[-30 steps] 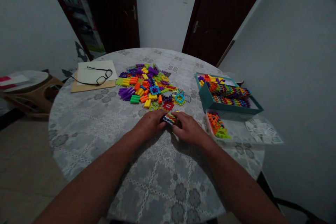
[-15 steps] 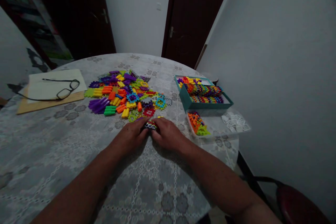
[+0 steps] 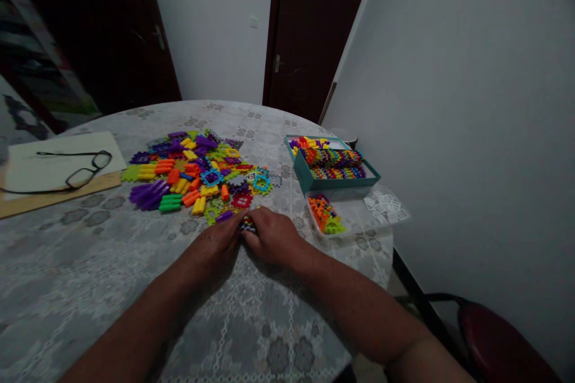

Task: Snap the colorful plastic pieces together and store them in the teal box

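Note:
Both hands rest together on a round table with a grey lace cloth (image 3: 112, 263). My left hand (image 3: 214, 244) and my right hand (image 3: 274, 239) are closed from either side around a small multicoloured stack of plastic interlocking pieces (image 3: 248, 226), mostly hidden between the fingers. Just beyond the hands lies a spread pile of loose pieces (image 3: 193, 173) in purple, orange, yellow, green and blue.
A teal box (image 3: 309, 178) with rows of assembled pieces stands to the right. A clear lid (image 3: 354, 215) beside it holds orange and green pieces and white squares. Glasses (image 3: 83, 169) lie on papers at the left. A red chair (image 3: 503, 341) stands at lower right.
The view has swung to the right, so the table contents sit further left in the picture. Both hands stay closed together on the small stack, drawing slightly closer around it.

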A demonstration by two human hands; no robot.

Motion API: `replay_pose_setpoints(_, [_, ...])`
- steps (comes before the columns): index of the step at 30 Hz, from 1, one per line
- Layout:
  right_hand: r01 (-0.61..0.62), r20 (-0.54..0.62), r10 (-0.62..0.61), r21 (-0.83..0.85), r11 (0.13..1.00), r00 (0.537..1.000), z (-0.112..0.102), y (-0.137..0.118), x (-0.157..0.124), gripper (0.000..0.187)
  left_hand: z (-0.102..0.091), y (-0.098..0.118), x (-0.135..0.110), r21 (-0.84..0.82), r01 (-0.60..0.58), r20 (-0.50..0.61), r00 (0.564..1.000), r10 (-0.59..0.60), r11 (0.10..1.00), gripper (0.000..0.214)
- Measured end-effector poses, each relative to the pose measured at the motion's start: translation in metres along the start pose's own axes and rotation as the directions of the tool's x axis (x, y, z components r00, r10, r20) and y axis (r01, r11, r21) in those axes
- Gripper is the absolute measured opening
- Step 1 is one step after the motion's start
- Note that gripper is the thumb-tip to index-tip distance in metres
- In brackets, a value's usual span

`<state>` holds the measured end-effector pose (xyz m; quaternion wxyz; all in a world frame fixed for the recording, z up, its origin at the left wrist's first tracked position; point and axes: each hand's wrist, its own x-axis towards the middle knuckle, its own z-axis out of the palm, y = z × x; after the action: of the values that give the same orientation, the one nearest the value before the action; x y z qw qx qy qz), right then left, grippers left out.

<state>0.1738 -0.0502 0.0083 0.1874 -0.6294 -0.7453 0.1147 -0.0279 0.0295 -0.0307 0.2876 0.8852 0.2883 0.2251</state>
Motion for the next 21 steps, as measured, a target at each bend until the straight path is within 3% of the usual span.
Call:
replay_pose_setpoints(4, [0.018,0.035,-0.017,-0.024,1.0,0.999,-0.008,-0.002,0.0,0.028,-0.003,0.005,0.0,-0.002,0.009,0.003,1.0,-0.009,1.0,0.057])
replay_pose_setpoints(8, [0.062,0.02,-0.063,0.071,0.996,0.998,-0.011,0.005,0.002,0.023,-0.006,0.007,0.0,-0.013,0.029,0.007,1.0,-0.029,0.999,0.055])
replay_pose_setpoints(14, [0.082,0.007,-0.084,0.187,0.979,0.996,-0.014,0.011,0.0,0.031,-0.009,0.011,0.0,-0.045,0.077,0.016,0.997,-0.076,0.996,0.053])
replay_pose_setpoints(21, [0.049,0.035,-0.056,0.177,0.983,0.998,-0.015,0.011,-0.003,0.031,-0.006,0.014,-0.002,-0.083,0.091,-0.08,0.992,-0.097,0.992,0.05])
